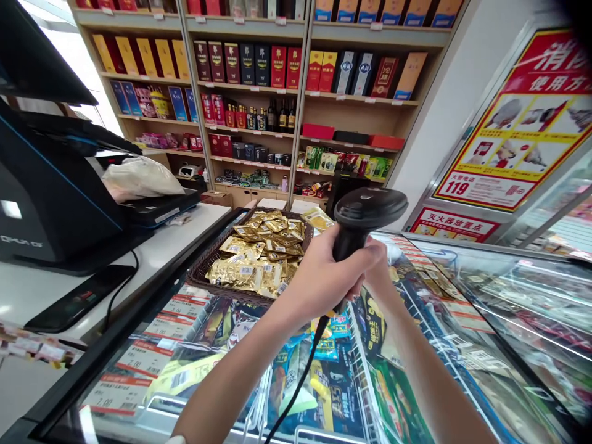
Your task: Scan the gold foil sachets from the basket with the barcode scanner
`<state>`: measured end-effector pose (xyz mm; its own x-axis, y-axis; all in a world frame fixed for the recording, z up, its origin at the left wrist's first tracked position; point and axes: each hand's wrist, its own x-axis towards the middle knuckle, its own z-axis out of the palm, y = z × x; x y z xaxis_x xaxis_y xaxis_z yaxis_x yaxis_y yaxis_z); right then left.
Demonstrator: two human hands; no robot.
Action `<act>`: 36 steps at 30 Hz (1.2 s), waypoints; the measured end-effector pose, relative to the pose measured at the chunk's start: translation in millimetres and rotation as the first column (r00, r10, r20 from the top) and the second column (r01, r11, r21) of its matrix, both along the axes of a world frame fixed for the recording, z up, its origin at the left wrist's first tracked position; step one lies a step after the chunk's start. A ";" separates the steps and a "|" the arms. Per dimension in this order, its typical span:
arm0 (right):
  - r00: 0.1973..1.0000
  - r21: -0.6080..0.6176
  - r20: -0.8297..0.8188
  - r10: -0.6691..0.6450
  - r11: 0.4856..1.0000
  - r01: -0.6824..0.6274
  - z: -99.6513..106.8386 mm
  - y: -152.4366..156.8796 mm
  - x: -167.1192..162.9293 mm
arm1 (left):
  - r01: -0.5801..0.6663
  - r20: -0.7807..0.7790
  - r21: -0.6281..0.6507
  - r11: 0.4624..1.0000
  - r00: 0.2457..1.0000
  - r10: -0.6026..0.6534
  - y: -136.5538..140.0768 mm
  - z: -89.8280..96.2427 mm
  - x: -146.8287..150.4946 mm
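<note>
Near the middle of the head view, a black handheld barcode scanner [367, 209] is raised above the glass freezer top, its head pointing up and to the right. My left hand [321, 262] is closed around its handle. My right hand [377, 256] is also closed at the handle from the right side, with its fingers partly hidden behind the left hand and the grip. A black cable [305, 370] runs down from the handle. Just beyond my left hand, a brown woven basket [197, 274] holds many gold foil packets [263, 246]. A yellowish packet [318, 219] lies behind the scanner.
Beneath the glass, wire baskets hold colourful frozen packs [333, 376]. Price labels [152, 357] line the left side. A counter on the left carries a checkout machine [50, 185], a white plastic bag [141, 177] and a black phone-like device [78, 299]. Shelves [250, 89] with boxes stand behind.
</note>
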<state>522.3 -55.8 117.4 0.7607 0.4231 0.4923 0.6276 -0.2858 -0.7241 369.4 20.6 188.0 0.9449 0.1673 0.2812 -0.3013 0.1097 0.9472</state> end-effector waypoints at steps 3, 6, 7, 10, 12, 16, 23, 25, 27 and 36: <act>0.979 0.259 -0.158 0.131 0.962 -0.087 10.6 -11.5 19.6 | -0.021 -0.021 0.001 1.000 1.000 0.021 1.0 -0.9 2.6; 0.935 0.480 -0.269 0.230 0.874 -0.076 12.4 -21.7 36.7 | -0.048 -0.033 -0.008 0.999 0.998 0.047 2.2 -1.3 5.7; 0.936 0.518 -0.279 0.213 0.854 -0.040 11.2 -24.4 42.5 | -0.061 -0.035 -0.014 0.998 0.998 0.061 2.9 -1.1 6.5; 0.968 0.525 -0.238 0.076 0.849 0.062 4.3 -31.9 61.4 | -0.090 -0.041 -0.036 0.995 0.995 0.088 5.8 0.8 8.5; 0.979 0.475 -0.200 -0.021 0.872 0.116 -1.3 -37.3 73.9 | -0.097 -0.048 -0.055 0.994 0.994 0.094 8.3 2.0 9.6; 0.973 0.110 -0.164 -0.165 0.977 0.184 -9.5 -47.1 90.0 | -0.131 -0.062 -0.082 0.988 0.990 0.126 11.4 2.4 11.6; 0.938 -0.318 -0.086 -0.335 0.902 0.293 -9.2 -64.2 92.3 | -0.114 -0.092 -0.045 0.993 0.990 0.109 9.6 -0.6 15.0; 0.940 -0.098 -0.279 -0.198 0.979 0.177 -5.1 -69.1 91.9 | -0.114 -0.094 -0.012 0.993 0.989 0.112 8.9 -1.8 17.3; 0.909 0.208 -0.418 0.002 0.974 0.094 1.7 -71.8 89.8 | -0.127 -0.085 0.027 0.992 0.988 0.129 8.7 -3.8 20.6; 0.951 0.725 -0.277 0.134 0.679 0.115 21.7 -57.3 75.5 | -0.139 -0.102 0.047 0.989 0.984 0.143 8.9 -12.6 27.6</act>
<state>597.9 -113.1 139.1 0.9131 0.0340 0.4062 0.3573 0.4131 -0.8377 397.0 29.5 175.4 0.9372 0.2918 0.1910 -0.2099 0.0346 0.9771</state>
